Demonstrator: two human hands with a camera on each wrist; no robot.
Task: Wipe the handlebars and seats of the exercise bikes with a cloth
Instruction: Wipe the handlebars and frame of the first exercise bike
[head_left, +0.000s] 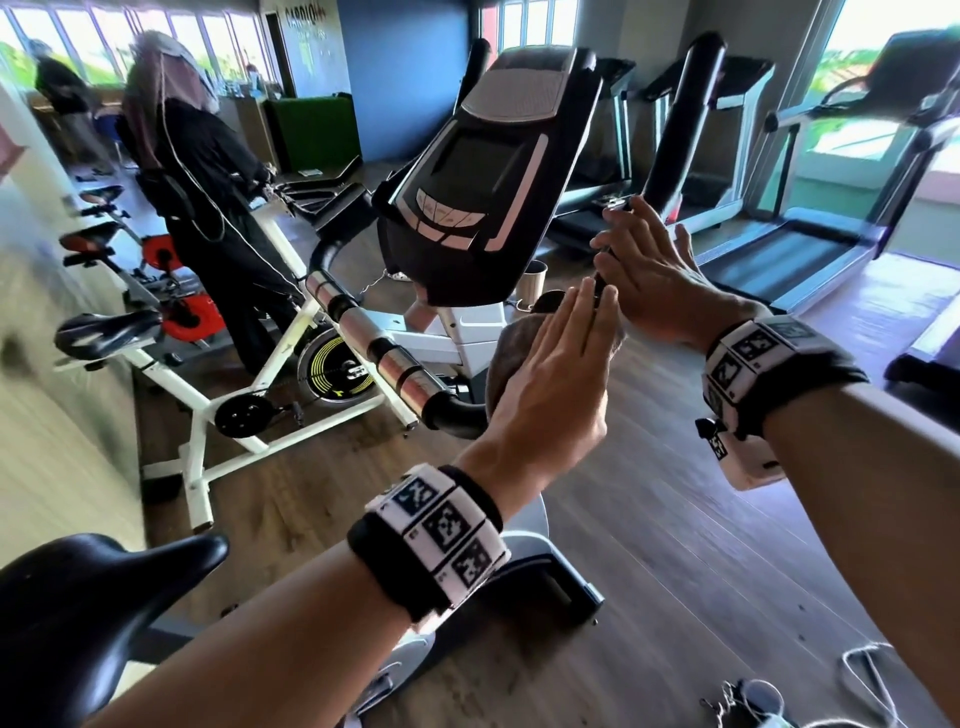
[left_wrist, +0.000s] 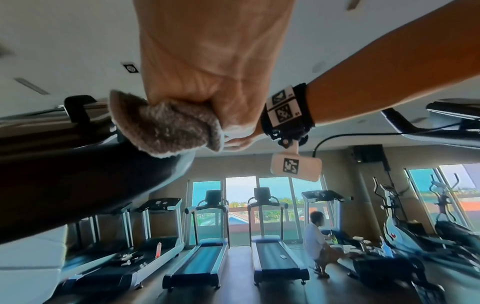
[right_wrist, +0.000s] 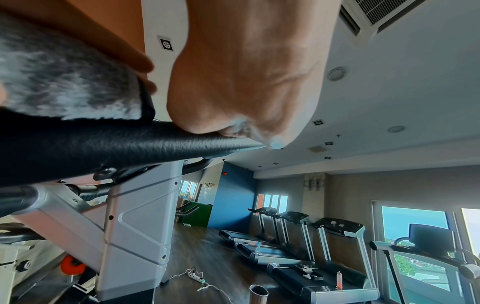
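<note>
The exercise bike in front of me has a black console (head_left: 493, 182), a chrome-banded left handlebar (head_left: 374, 338) and a black seat (head_left: 78, 597) at the lower left. My left hand (head_left: 587, 306) lies flat with straight fingers and presses a grey-brown cloth (head_left: 519, 343) against the right handlebar (right_wrist: 130, 148). In the left wrist view the cloth (left_wrist: 168, 127) bunches under my palm. Just beyond it, my right hand (head_left: 623, 228) grips the same bar near its upper end, so most of the bar is hidden in the head view.
A person in dark clothes (head_left: 208, 182) stands at the left among white spin bikes (head_left: 234, 395). Treadmills (head_left: 810, 249) line the right side by the windows. Cables (head_left: 862, 670) lie on the wood floor at the lower right. A metal bin (head_left: 532, 283) stands behind the console.
</note>
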